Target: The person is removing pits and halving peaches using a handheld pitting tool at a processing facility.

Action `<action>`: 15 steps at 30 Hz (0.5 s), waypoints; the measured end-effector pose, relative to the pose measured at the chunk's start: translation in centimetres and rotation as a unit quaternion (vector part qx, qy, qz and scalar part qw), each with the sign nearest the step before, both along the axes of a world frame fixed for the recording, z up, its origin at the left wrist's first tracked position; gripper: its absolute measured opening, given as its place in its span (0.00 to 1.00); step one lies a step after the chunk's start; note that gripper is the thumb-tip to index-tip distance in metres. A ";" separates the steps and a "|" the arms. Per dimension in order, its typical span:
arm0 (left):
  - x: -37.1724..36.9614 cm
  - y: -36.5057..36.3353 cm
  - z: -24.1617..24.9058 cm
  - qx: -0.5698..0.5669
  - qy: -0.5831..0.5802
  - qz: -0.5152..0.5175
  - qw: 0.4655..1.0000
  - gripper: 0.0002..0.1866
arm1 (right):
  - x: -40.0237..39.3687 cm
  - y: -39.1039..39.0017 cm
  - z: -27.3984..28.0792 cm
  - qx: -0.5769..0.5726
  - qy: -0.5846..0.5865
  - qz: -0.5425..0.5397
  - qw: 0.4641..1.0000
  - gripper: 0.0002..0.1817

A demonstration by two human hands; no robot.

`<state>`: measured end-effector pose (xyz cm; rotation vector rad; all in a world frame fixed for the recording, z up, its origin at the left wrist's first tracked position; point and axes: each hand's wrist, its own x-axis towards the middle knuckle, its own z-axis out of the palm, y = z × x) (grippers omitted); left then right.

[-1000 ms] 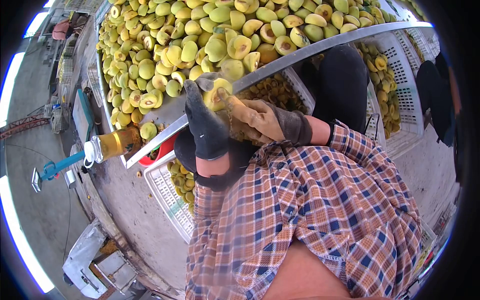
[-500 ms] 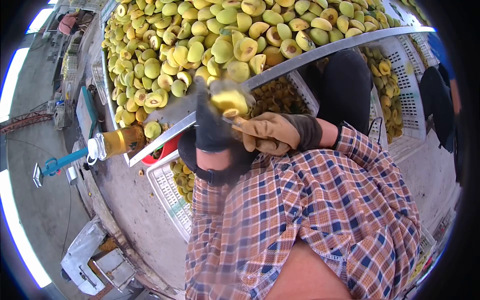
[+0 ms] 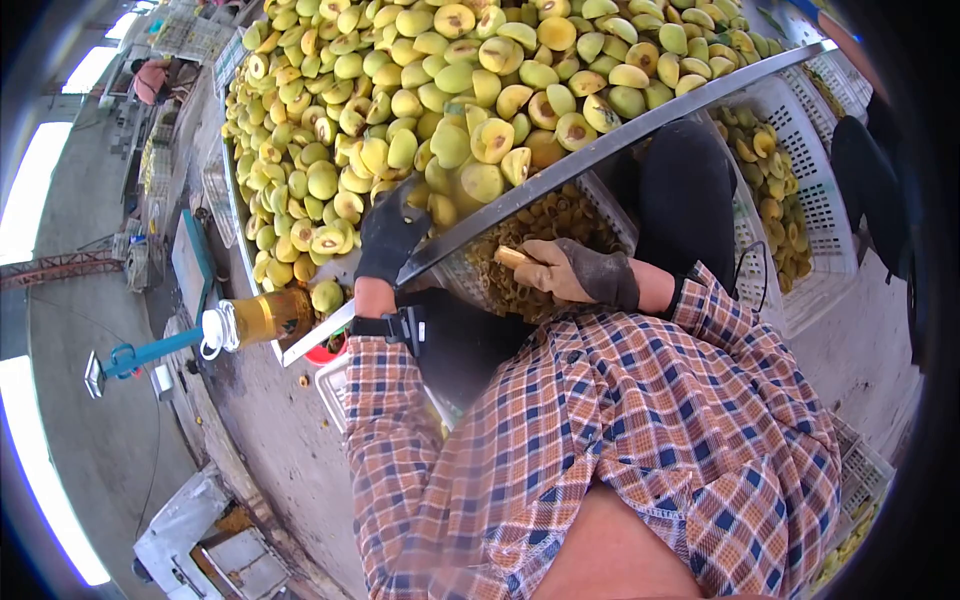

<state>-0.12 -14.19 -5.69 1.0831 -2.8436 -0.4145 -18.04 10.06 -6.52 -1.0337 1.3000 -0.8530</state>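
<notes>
My left hand [image 3: 394, 236], in a black glove, reaches over the metal rim of a table [image 3: 640, 122] to the near edge of a heap of halved yellow-green fruit [image 3: 400, 100]. Its fingers are apart beside the nearest fruit halves, and I see nothing held in them. My right hand [image 3: 565, 272], in a brown glove, is closed around a wooden-handled tool [image 3: 512, 257]. The tool's pale end points left; its working end cannot be made out. Below that hand lie brown, ring-like fruit scraps [image 3: 565, 218] in a crate under the table edge.
A jar of amber liquid [image 3: 265, 320] stands at the table's left corner, by a blue stand [image 3: 160, 350]. White crates [image 3: 800, 150] with fruit pieces are to the right, next to another person's dark-clothed leg [image 3: 868, 190]. A red container [image 3: 325, 350] shows below the left corner.
My left hand has moved up and left from my right hand to the heap; the yellow fruit half between the hands is no longer there. My right hand has shifted slightly right, still gripping the tool.
</notes>
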 end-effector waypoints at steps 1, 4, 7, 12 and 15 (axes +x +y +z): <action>0.4 0.4 0.4 0.003 -0.031 -0.001 1.000 0.30 | 0.0 0.2 0.5 0.012 0.001 -0.010 1.000 0.13; 1.5 1.0 0.2 -0.016 0.005 -0.040 0.999 0.31 | -0.4 0.4 0.3 0.046 -0.052 -0.038 0.997 0.14; 1.2 1.5 0.6 0.053 0.063 -0.007 0.997 0.31 | -0.4 0.6 0.9 0.041 -0.073 -0.042 0.996 0.16; 0.4 2.3 1.9 0.126 0.102 0.059 0.985 0.25 | 0.6 -0.9 0.9 -0.029 -0.107 -0.075 0.991 0.16; 0.1 2.2 1.4 0.152 0.192 0.065 0.967 0.21 | 0.5 -1.9 3.0 -0.025 -0.098 -0.083 0.991 0.15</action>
